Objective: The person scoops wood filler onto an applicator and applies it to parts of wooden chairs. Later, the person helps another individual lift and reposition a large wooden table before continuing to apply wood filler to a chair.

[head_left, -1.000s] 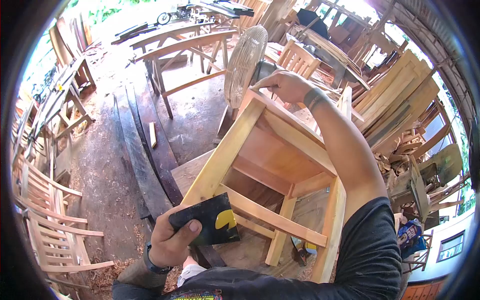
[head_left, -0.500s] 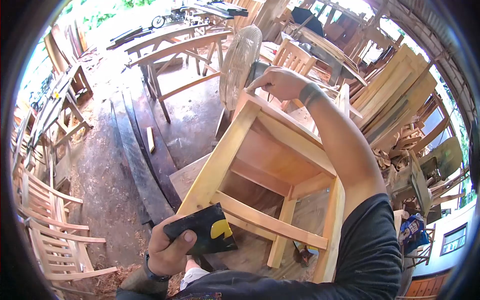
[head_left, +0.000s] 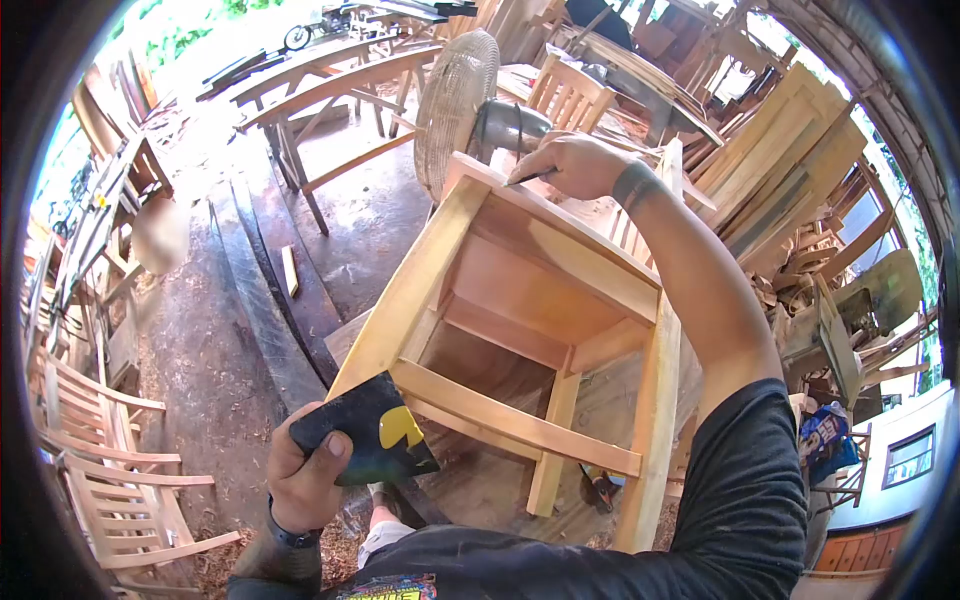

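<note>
We see a person's right hand [head_left: 583, 165] stretched to the far left corner of a wooden frame [head_left: 510, 415], wrist bent downward, elbow bent, bare forearm passing over the frame's right edge to a dark sleeve [head_left: 745, 460]. Its fingers are drawn together around a slim dark tool [head_left: 530, 180], perhaps a pencil, its tip by the frame's top edge. Low by the frame's near left corner, the left hand [head_left: 305, 480] pinches a black panel [head_left: 360, 425], thumb flat across the front, a dark band [head_left: 290, 535] at the wrist. We cannot make out most of the left fingers, which lie behind the panel, and the body hides part of the frame's near right leg. The panel is flat and four-sided, with a yellow patch; the frame is pale, smooth, straight-edged timber around a reddish inner board [head_left: 520, 290]. Beyond the far corner we find a round wire-caged fan [head_left: 450, 110], and curled shavings [head_left: 235, 550] litter the near edge of the floor [head_left: 200, 340]
</note>
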`<action>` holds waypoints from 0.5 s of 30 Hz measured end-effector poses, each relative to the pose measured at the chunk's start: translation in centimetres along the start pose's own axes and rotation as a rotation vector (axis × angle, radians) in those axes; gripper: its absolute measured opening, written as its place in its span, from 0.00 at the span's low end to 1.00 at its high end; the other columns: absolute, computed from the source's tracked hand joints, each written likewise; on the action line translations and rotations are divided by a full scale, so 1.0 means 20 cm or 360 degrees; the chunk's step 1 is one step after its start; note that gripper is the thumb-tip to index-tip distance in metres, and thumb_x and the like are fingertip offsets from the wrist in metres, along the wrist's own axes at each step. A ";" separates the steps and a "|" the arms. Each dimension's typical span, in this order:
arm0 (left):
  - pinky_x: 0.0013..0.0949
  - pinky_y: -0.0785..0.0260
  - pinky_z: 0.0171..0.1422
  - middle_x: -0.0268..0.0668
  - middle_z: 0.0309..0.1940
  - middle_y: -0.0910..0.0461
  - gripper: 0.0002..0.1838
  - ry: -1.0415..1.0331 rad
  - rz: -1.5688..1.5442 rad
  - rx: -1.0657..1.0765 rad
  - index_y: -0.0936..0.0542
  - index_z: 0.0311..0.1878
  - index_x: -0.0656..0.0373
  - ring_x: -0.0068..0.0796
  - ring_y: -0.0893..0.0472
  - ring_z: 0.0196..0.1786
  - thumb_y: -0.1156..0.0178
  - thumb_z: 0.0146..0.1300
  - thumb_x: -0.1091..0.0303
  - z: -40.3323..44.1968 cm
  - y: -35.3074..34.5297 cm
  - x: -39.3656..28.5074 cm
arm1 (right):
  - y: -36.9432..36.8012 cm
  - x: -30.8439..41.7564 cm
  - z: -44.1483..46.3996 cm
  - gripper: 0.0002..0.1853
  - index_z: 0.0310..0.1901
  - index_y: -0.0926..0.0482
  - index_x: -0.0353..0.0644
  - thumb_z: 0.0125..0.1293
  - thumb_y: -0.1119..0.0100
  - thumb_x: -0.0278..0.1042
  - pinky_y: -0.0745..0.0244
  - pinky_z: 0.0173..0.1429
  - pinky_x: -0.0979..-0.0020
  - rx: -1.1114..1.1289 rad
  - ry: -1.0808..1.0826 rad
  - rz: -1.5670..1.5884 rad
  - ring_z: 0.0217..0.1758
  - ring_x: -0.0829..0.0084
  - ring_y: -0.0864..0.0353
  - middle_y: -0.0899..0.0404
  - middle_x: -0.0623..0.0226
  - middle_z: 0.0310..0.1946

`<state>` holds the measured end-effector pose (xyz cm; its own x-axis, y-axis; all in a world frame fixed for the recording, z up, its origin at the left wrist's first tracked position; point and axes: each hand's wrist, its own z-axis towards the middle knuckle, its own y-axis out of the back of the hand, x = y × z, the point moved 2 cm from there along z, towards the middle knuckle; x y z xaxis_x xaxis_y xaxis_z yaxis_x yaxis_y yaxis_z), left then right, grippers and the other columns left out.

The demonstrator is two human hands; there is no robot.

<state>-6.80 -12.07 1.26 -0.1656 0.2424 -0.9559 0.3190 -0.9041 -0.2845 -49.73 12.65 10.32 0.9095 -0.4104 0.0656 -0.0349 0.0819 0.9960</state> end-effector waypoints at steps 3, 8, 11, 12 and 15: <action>0.34 0.26 0.60 0.39 0.53 0.17 0.23 0.0062 -0.0056 0.0027 0.26 0.66 0.67 0.26 0.20 0.53 0.34 0.73 0.67 0.02 -0.02 -0.02 | 0.00 -0.01 -0.08 0.25 0.55 0.10 0.63 0.63 0.47 0.24 0.25 0.65 0.60 0.0059 -0.0085 0.0082 0.54 0.58 0.18 0.14 0.62 0.46; 0.35 0.25 0.61 0.39 0.53 0.17 0.23 0.0081 -0.0132 -0.0021 0.25 0.66 0.66 0.27 0.19 0.54 0.34 0.73 0.67 0.01 -0.01 0.00 | -0.03 -0.03 -0.25 0.23 0.54 0.10 0.61 0.62 0.44 0.25 0.24 0.65 0.62 0.0028 -0.0097 0.0201 0.55 0.60 0.18 0.11 0.65 0.51; 0.37 0.24 0.62 0.39 0.54 0.18 0.23 0.0060 -0.0116 -0.0022 0.26 0.66 0.67 0.29 0.19 0.56 0.34 0.73 0.68 0.03 -0.02 0.00 | -0.04 -0.05 -0.35 0.22 0.54 0.10 0.58 0.62 0.43 0.26 0.22 0.61 0.61 -0.0043 -0.0048 0.0252 0.49 0.59 0.16 0.10 0.63 0.48; 0.37 0.24 0.63 0.40 0.55 0.18 0.23 0.0070 -0.0130 -0.0024 0.26 0.66 0.67 0.29 0.18 0.56 0.34 0.73 0.68 0.03 -0.02 -0.01 | -0.04 -0.04 -0.39 0.22 0.54 0.10 0.58 0.63 0.43 0.26 0.21 0.60 0.61 -0.0052 -0.0082 0.0303 0.47 0.58 0.15 0.10 0.62 0.48; 0.37 0.24 0.64 0.41 0.56 0.18 0.23 0.0094 -0.0186 -0.0019 0.27 0.67 0.67 0.30 0.18 0.57 0.35 0.74 0.69 0.04 -0.03 -0.02 | -0.08 -0.07 -0.42 0.19 0.57 0.12 0.54 0.66 0.42 0.29 0.20 0.56 0.60 -0.0256 -0.0262 0.0483 0.44 0.56 0.14 0.11 0.57 0.44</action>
<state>-7.56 -11.92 1.94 -0.1469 0.3665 -0.9188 0.3118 -0.8643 -0.3946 -47.42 20.69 8.13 0.7885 -0.4851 0.3781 -0.2152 0.3582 0.9085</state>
